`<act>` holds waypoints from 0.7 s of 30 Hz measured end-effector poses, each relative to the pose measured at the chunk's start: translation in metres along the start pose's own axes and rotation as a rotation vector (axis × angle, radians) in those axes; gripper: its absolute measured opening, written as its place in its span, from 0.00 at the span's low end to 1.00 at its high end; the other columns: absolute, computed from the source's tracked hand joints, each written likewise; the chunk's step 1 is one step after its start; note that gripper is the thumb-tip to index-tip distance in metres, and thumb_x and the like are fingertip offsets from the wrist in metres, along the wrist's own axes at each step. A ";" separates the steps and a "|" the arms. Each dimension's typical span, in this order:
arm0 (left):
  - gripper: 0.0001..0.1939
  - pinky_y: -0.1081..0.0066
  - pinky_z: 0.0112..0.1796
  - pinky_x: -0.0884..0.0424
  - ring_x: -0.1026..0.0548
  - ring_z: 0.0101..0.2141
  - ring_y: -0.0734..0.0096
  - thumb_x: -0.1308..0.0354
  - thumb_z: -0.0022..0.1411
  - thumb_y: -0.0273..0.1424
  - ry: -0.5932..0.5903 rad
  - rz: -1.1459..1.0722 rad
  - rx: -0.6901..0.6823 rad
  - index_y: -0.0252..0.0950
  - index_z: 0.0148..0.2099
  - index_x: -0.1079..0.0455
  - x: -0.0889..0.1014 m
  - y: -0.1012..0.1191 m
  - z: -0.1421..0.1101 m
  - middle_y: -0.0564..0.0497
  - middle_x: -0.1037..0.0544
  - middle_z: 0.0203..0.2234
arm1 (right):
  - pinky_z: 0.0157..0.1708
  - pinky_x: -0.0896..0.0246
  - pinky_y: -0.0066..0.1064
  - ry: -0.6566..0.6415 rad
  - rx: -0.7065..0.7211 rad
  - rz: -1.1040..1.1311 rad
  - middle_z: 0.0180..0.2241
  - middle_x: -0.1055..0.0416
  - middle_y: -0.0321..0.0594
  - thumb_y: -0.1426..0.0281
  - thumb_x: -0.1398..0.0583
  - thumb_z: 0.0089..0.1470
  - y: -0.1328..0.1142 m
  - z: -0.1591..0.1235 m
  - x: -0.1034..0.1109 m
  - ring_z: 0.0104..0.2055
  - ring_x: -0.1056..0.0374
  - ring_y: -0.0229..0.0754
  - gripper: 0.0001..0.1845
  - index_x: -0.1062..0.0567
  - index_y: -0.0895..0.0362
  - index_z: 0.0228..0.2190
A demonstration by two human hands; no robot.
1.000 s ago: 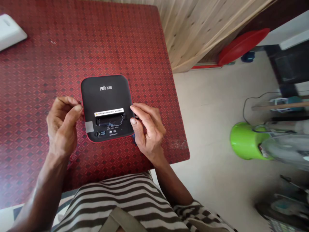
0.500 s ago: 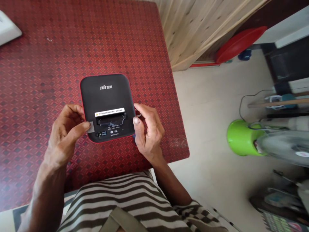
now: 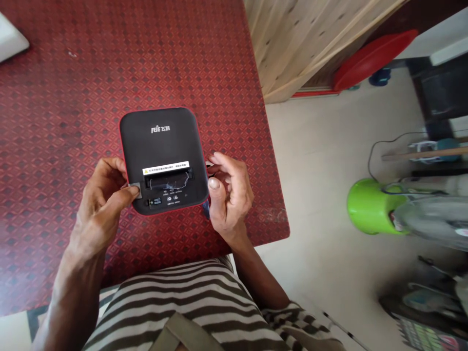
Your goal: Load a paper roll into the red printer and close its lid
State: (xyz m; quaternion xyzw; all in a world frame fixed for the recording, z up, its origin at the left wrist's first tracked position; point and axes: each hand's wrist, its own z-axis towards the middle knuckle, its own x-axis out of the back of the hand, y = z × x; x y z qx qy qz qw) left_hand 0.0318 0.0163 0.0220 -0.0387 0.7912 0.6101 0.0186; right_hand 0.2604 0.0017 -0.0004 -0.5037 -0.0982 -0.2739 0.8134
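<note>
A black receipt printer point(image 3: 164, 146) with red edges is held in front of me above the table, its top face towards me. White lettering, a white warning strip point(image 3: 165, 168) and a dark slot with crumpled clear film point(image 3: 169, 181) show on it. My left hand point(image 3: 104, 195) grips its lower left edge, thumb pressed on a small greyish tab point(image 3: 134, 190), fingers partly hidden underneath. Beside the right edge is my right hand point(image 3: 232, 195), thumb and bent fingers apart, with nothing visible gripped between them. A bit of something blue point(image 3: 206, 208) shows below the printer's right side.
The red patterned table point(image 3: 73, 107) ends at right, beside a pale curtain point(image 3: 281, 44). A white object point(image 3: 10, 39) sits at its far left. Across the floor are a green bucket point(image 3: 365, 204), a red basin point(image 3: 373, 61) and a fan point(image 3: 431, 217).
My right hand has shifted slightly right, its thumb and index finger coming off the printer's edge. The left hand keeps its hold on the tab side. The view has shifted a little.
</note>
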 end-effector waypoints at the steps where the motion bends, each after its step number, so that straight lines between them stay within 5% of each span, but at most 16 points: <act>1: 0.16 0.69 0.33 0.33 0.30 0.33 0.70 0.32 0.53 0.33 0.005 -0.008 0.001 0.40 0.43 0.30 -0.001 0.001 0.000 0.51 0.27 0.36 | 0.44 0.24 0.41 0.001 -0.020 0.036 0.50 0.26 0.46 0.65 0.46 0.69 0.001 -0.001 0.000 0.45 0.24 0.43 0.19 0.31 0.52 0.58; 14: 0.13 0.70 0.33 0.38 0.35 0.32 0.73 0.32 0.57 0.33 0.007 0.071 -0.030 0.41 0.42 0.31 0.003 -0.004 -0.002 0.53 0.32 0.33 | 0.47 0.24 0.39 0.008 -0.092 0.126 0.50 0.23 0.45 0.65 0.45 0.70 -0.010 0.003 -0.003 0.46 0.23 0.42 0.18 0.31 0.53 0.58; 18: 0.14 0.68 0.33 0.38 0.35 0.30 0.72 0.32 0.57 0.39 -0.034 0.114 0.010 0.41 0.42 0.29 0.014 0.002 0.001 0.53 0.31 0.32 | 0.45 0.24 0.38 0.002 0.115 -0.014 0.45 0.21 0.42 0.72 0.42 0.68 -0.016 0.023 0.007 0.44 0.24 0.40 0.12 0.25 0.53 0.51; 21: 0.14 0.66 0.36 0.37 0.34 0.32 0.69 0.37 0.61 0.44 0.005 0.267 -0.108 0.39 0.39 0.30 0.022 0.004 0.016 0.51 0.30 0.32 | 0.47 0.25 0.37 -0.135 0.339 -0.142 0.42 0.20 0.40 0.75 0.40 0.66 -0.022 0.049 0.005 0.44 0.24 0.40 0.09 0.22 0.54 0.45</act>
